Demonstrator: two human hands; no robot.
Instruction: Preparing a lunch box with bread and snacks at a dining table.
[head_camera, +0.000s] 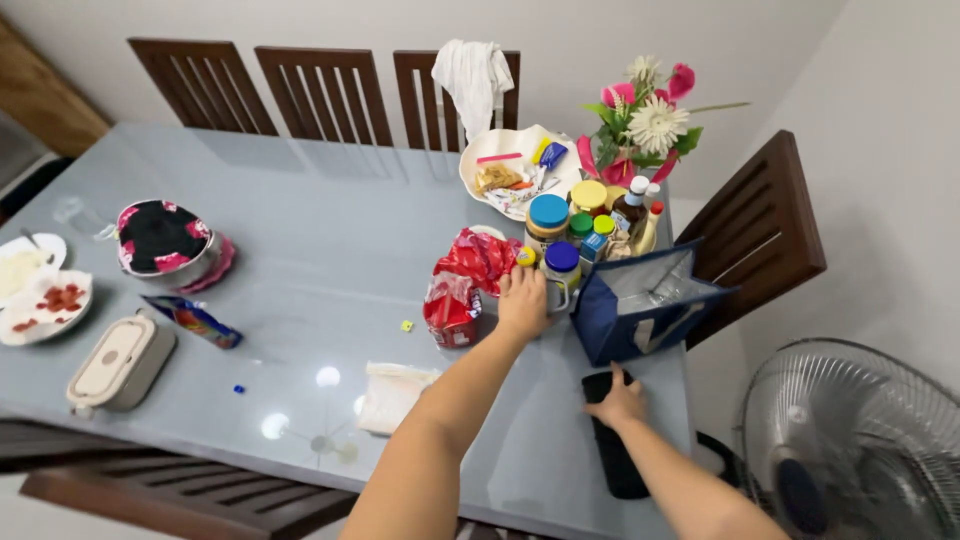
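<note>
On the glass table (300, 260), left hand (523, 300) reaches forward, fingers together, laid on a red plastic bag (462, 280), fingertips near a small yellow-capped bottle (525, 256) and blue-lidded jar (561, 268). Right hand (617, 402) spread flat on a black pouch (612, 440), just below an open navy cooler bag (645, 305). Farther out: flowers (645, 115), fan (850, 440).

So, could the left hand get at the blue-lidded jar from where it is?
Probably yes: the left hand already lies beside the blue-lidded jar, by the red bag, with nothing between them. The right hand rests on a black object.
</note>
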